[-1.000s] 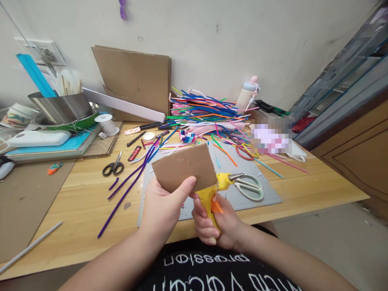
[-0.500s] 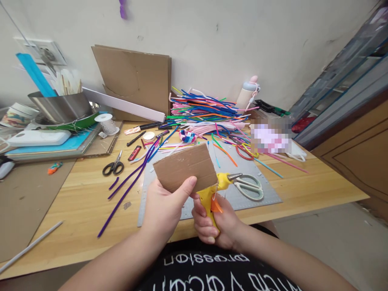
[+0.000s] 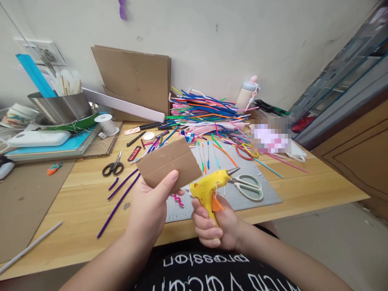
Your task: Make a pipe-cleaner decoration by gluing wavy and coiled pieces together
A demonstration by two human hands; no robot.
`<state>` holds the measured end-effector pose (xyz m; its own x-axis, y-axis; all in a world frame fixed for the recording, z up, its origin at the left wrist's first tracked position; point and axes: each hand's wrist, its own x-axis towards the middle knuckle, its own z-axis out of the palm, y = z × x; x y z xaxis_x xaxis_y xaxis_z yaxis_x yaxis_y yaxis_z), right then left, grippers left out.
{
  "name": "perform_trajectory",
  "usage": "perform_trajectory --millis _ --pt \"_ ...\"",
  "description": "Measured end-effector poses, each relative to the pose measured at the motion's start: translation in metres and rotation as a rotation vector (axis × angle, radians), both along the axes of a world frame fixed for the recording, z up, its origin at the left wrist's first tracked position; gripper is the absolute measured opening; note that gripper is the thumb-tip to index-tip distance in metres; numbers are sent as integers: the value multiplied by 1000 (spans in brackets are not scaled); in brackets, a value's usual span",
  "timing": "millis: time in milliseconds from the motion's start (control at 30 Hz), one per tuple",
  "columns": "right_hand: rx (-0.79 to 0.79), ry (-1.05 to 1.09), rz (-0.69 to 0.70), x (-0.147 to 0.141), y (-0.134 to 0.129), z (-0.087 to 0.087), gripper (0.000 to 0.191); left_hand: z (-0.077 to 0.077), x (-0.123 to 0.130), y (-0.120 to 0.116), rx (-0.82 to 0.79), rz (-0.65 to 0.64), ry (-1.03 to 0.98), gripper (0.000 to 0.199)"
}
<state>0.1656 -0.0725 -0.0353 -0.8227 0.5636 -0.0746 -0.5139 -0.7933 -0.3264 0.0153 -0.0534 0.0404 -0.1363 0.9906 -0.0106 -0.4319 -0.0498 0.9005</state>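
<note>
A small rectangular piece of cardboard (image 3: 168, 161) is pinched in my left hand (image 3: 148, 210), its thumb on the near face and the other fingers behind. My right hand (image 3: 216, 226) grips the handle of a yellow glue gun (image 3: 210, 186) with an orange trigger. The gun's metal nozzle points to the right and slightly up, away from the cardboard. Below both lies a grey cutting mat (image 3: 263, 173). Green-handled scissors (image 3: 248, 187) rest on it beyond the nozzle. A curled pink piece (image 3: 178, 200) shows between my hands.
A heap of coloured pipe cleaners (image 3: 209, 109) lies at the back. Black scissors (image 3: 113, 164) and purple pipe cleaners (image 3: 118, 208) are on the left of the wooden table (image 3: 81, 226). Cardboard sheets (image 3: 133, 76) lean against the wall. A metal pot (image 3: 62, 107) stands far left.
My left hand has moved left with the cardboard, apart from the glue gun. More of the gun and several thin coloured sticks on the mat now show. My right hand has barely moved.
</note>
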Motion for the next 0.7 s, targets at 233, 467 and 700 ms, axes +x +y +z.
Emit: perform_trajectory --millis 233,467,700 --pt "71 16 -113 15 5 10 48 -14 -15 1 -65 -265 140 30" --pt "126 -17 -217 25 7 15 45 -16 -38 6 -106 -393 158 22" --pt "79 31 -71 20 7 14 45 -14 -35 8 -168 -365 15 26"
